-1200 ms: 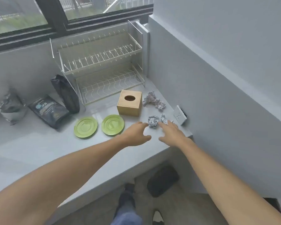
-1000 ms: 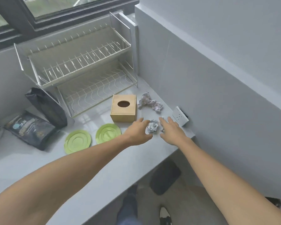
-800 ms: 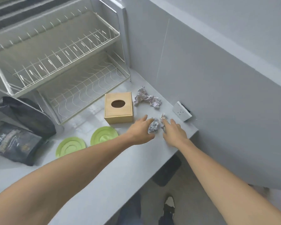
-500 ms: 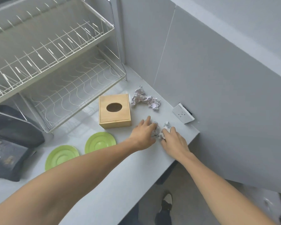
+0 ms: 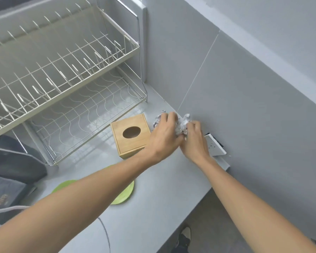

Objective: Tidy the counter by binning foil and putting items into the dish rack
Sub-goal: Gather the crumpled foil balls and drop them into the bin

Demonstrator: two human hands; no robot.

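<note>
Crumpled foil [image 5: 183,125] shows between my two hands near the wall, right of a wooden tissue box [image 5: 130,135]. My left hand [image 5: 164,138] curls over foil, and another scrap of foil [image 5: 157,119] peeks out past its fingers. My right hand [image 5: 194,141] pinches the crumpled foil from the right. A two-tier wire dish rack [image 5: 66,83] stands at the back left, with nothing on its tiers. Two green plates [image 5: 125,194] lie on the counter, mostly hidden under my left forearm.
A white wall socket [image 5: 214,147] sits right behind my right hand. Dark bags [image 5: 13,167] lie left of the rack. The counter edge [image 5: 199,199] drops to the floor at the right, where a shoe [image 5: 183,238] shows.
Both hands have moved forward from the near foil balls to the far foil by the wall and closed on foil. The camera has come closer and tilted down.
</note>
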